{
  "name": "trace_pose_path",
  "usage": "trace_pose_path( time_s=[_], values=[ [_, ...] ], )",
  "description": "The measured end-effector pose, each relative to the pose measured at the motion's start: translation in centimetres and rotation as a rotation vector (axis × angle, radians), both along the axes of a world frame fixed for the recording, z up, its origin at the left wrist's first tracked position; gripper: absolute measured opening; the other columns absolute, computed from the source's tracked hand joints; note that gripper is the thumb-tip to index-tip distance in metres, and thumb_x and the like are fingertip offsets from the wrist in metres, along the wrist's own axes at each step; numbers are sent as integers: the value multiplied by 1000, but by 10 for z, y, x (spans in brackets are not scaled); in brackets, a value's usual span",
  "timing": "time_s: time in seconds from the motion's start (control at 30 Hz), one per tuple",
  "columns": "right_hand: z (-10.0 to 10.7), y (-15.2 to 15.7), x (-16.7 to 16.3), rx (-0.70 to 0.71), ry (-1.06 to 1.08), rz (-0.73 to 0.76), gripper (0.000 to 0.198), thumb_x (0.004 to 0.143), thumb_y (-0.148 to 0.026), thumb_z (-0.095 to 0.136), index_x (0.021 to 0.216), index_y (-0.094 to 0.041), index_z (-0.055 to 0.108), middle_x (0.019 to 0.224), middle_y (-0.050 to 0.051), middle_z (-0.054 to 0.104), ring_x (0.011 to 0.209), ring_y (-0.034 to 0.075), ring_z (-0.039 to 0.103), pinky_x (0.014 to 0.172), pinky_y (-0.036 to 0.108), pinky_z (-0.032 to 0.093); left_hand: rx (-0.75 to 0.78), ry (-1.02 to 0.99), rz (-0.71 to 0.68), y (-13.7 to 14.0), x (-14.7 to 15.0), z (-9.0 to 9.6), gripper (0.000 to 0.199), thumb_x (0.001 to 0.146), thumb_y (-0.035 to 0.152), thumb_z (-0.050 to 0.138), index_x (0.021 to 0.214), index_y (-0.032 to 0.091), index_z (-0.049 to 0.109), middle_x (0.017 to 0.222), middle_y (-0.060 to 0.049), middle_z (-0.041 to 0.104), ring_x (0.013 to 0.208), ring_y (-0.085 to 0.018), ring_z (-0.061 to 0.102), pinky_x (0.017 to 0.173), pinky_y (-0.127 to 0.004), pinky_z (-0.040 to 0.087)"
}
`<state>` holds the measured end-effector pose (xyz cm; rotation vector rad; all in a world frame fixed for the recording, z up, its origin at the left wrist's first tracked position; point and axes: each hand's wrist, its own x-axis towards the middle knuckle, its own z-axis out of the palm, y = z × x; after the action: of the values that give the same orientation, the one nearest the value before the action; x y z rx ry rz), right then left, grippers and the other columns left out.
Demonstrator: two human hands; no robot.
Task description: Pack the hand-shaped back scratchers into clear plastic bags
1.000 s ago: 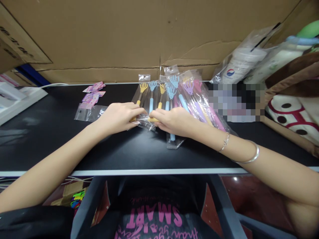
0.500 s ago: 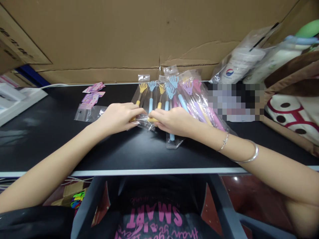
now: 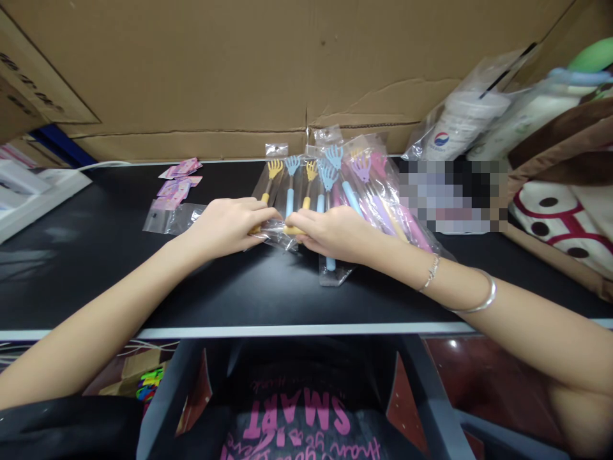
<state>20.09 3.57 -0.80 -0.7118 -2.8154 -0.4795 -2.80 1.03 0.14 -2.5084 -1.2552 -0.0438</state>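
Both of my hands are closed over the lower ends of several back scratchers in clear plastic sleeves. My left hand (image 3: pixel 232 227) pinches crinkled clear film (image 3: pixel 278 235) beside a yellow handle end. Close by on the right, my right hand (image 3: pixel 335 233) grips a yellow handle (image 3: pixel 293 230) pointing left, thumb on top. What lies beneath the palms is hidden. Fanned out beyond my fingers are a yellow back scratcher (image 3: pixel 274 169), a blue one (image 3: pixel 292 167) and a purple one (image 3: pixel 361 169). A clear sleeve end (image 3: pixel 160 219) sticks out left of my left hand.
Small pink-purple cards (image 3: pixel 178 182) lie on the black table (image 3: pixel 215 294) at left. A white tray (image 3: pixel 45 191) sits at the left edge. On the right stand a bagged white cup (image 3: pixel 460 124) and a patterned bag (image 3: pixel 565 211). A cardboard wall (image 3: pixel 215 70) closes off the back.
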Motion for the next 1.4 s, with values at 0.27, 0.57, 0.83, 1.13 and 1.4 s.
trace_pose_path(
  time_s=[0.27, 0.57, 0.83, 1.13, 1.4],
  values=[
    [1, 0, 1, -4, 0, 4, 23, 95, -29, 39, 110, -19, 54, 91, 1, 65, 51, 8, 39, 48, 28, 14, 2, 7, -8, 0, -1, 0, 25, 87, 24, 46, 107, 23, 61, 89, -4, 66, 85, -19, 62, 56, -26, 33],
    [1, -1, 0, -5, -5, -9, 24, 96, -31, 38, 108, -19, 55, 91, 1, 65, 50, 8, 37, 47, 28, 14, 3, 11, -8, 0, -1, -1, 24, 87, 25, 47, 107, 23, 62, 89, -3, 66, 85, -19, 63, 56, -26, 33],
    [0, 0, 0, 8, -4, 1, 24, 96, -30, 38, 109, -19, 55, 91, 0, 64, 51, 8, 37, 48, 28, 15, 4, 7, -10, 0, 0, 0, 24, 87, 24, 47, 106, 23, 62, 89, -3, 66, 85, -19, 63, 57, -26, 34],
    [0, -1, 0, 9, -4, -3, 24, 96, -30, 38, 110, -19, 55, 91, 0, 65, 50, 9, 37, 47, 28, 15, 8, -8, -27, 0, -1, 0, 24, 86, 22, 48, 105, 21, 62, 88, -3, 66, 83, -20, 62, 56, -27, 31],
    [1, 0, 0, 17, -6, -11, 25, 97, -31, 36, 110, -20, 55, 92, -1, 66, 50, 9, 37, 46, 27, 15, 36, -18, -49, 1, -2, -2, 23, 86, 22, 47, 104, 21, 62, 86, -2, 65, 82, -20, 63, 56, -27, 30]
  ],
)
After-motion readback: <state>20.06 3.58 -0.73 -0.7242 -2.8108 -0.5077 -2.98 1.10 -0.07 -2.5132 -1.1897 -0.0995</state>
